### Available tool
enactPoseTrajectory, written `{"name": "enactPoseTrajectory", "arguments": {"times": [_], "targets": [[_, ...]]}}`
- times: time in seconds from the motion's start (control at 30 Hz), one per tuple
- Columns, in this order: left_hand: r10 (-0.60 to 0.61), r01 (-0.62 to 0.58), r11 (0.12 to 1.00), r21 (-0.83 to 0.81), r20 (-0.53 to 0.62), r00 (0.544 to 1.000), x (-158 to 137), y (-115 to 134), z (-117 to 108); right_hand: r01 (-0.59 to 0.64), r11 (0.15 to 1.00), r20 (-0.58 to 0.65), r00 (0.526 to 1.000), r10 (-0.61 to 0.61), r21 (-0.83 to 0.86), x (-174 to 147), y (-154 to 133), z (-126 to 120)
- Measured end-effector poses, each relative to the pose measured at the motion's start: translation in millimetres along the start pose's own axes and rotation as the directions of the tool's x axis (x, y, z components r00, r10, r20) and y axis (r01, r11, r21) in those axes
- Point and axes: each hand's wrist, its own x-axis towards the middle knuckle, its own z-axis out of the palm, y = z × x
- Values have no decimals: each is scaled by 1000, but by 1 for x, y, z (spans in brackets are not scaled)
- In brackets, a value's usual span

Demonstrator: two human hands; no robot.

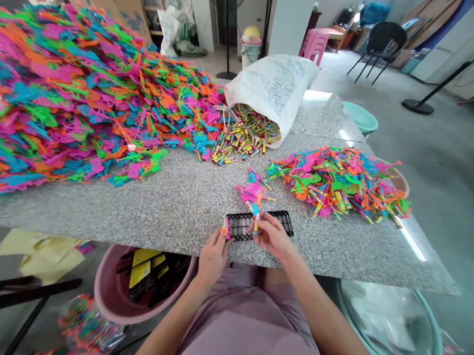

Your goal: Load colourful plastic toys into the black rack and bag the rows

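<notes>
A small black plastic grid tray [239,224] lies near the front edge of the table. My left hand [214,254] is closed at its left end, with fingers around the corner beside pink, green and orange plastic pieces [225,228]. Over the tray's middle, my right hand [274,235] pinches a small colourful plastic toy with a striped tube [255,214]. Just beyond lie a few pink plastic toys [249,192]. To the right is a pile of toys with striped tubes [332,180]. The fingertips of both hands are partly hidden.
A huge heap of bright plastic pieces [86,95] covers the table's left. Striped tubes [245,138] spill from a white sack [276,84]. Below the table stand a pink tub [106,295] with black trays and a teal basin [431,325] with clear plastic.
</notes>
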Motion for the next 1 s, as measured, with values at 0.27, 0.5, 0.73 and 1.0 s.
{"name": "enactPoseTrajectory", "arguments": {"times": [0.27, 0.5, 0.73, 1.0], "targets": [[12, -8, 994, 110, -32, 999, -3, -1, 5, 178, 763, -23, 969, -245, -622, 61, 2, 34], [15, -13, 991, 135, -20, 1000, -5, 2, 5, 303, 604, 160, 947, -280, -737, 81, -6, 29], [17, -14, 994, 109, -26, 1000, -2, 4, 4, 362, 652, 240, 932, -271, -666, 96, 0, 12], [0, 1, 997, 75, -12, 1000, -3, 3, 6, 437, 218, 407, 898, -169, -873, 85, -22, 28]]}}
